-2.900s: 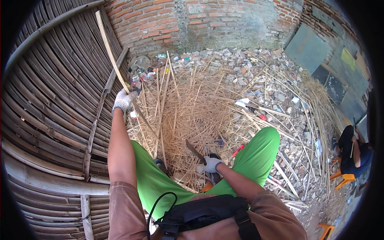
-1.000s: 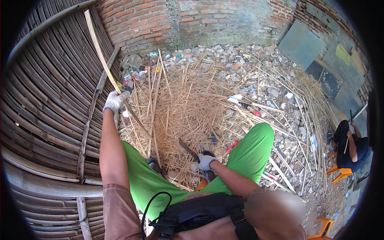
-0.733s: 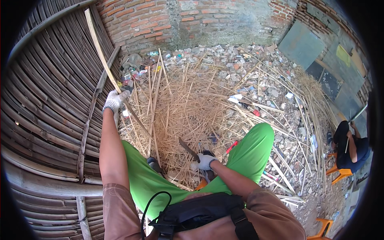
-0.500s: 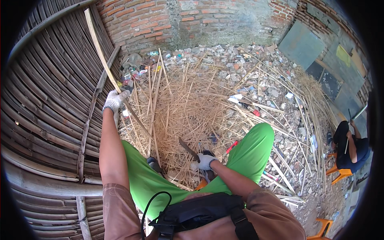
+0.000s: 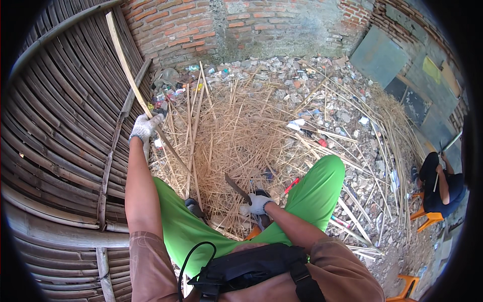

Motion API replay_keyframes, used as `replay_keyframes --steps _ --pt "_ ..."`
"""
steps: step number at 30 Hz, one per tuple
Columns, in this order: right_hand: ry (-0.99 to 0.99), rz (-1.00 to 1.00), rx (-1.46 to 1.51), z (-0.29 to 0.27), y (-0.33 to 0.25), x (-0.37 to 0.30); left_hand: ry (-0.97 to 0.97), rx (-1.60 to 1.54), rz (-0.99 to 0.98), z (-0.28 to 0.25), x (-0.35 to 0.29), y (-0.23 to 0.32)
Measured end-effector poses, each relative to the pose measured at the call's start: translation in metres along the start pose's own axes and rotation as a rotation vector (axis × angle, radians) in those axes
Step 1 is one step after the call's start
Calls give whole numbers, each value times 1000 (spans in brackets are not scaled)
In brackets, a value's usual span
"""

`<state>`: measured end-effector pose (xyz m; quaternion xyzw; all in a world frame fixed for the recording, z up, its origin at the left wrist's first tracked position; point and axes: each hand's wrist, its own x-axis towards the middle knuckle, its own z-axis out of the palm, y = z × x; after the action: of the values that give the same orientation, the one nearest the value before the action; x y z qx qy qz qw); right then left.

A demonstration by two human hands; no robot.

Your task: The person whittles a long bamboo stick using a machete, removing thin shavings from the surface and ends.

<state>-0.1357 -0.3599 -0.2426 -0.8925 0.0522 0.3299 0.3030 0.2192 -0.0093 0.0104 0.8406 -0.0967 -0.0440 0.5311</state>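
My left hand [image 5: 146, 126], in a white knit glove, is closed around a long, pale bamboo strip [image 5: 126, 66]. The strip slants from the upper left, past the hand, down toward the shavings at the middle. My right hand [image 5: 259, 204], gloved too, grips a dark-bladed knife [image 5: 236, 188] low between my knees, its blade tilted up and to the left. The knife's handle is hidden in the glove. Blade and strip are apart. Beneath both lies a heap of thin bamboo shavings [image 5: 241, 126].
A bamboo-slat wall [image 5: 65, 126] stands close on the left, a brick wall [image 5: 282, 30] at the back. Rubble [image 5: 347, 121] and long loose strips cover the ground to the right. Farther right a person [image 5: 443, 186] sits on an orange stool [image 5: 427, 220] holding a stick.
My hands, the bamboo strip and the knife stay practically in place. Only the seated person's hands and tool at the right have shifted slightly.
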Motion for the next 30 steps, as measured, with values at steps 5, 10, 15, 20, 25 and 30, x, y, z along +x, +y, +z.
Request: replay_keyframes --steps 5,10,15,20,25,30 --pt "11 3 13 1 0 -2 42 41 -21 2 -1 2" --pt "40 -11 -20 -5 -1 -2 112 123 39 4 2 -5" --pt "165 -3 286 -13 -5 -7 173 -32 127 0 4 7" --pt "119 -47 691 -16 -3 -22 363 -304 330 -6 -7 58" --pt "495 -303 729 -11 -21 -27 184 -637 241 0 -27 93" --pt "633 -370 1119 -15 -51 -28 -70 -941 224 0 -33 93"
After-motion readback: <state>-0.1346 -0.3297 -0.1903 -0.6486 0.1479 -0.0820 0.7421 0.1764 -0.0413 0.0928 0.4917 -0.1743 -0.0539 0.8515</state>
